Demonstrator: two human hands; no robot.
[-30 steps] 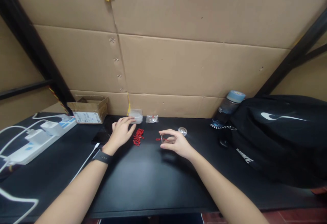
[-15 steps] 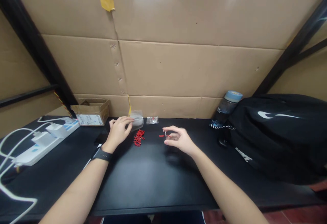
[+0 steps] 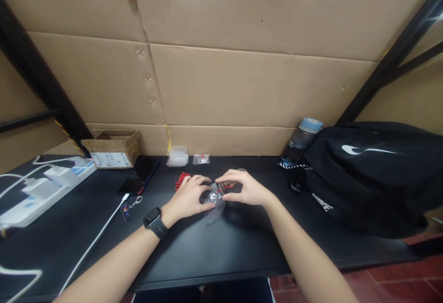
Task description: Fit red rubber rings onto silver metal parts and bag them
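My left hand is closed on the edge of a small clear plastic bag, its thumb below and fingers above. My right hand pinches a thin round piece with a red cord at the bag's right side. Whether the piece is inside the bag's mouth or just beside it I cannot tell. Behind my left fingers lies a pile of red cord loops, partly covered by the hand. Farther back are a stack of clear bags and one filled clear packet.
At left are a white power strip with plugs and cables, an open cardboard box, a dark phone and a keychain. A bottle and black backpack stand right. A cardboard wall rises behind.
My left hand has come from the bag stack toward the middle and now has a clear bag. My right hand stays near the middle with the round piece, now against the bag.
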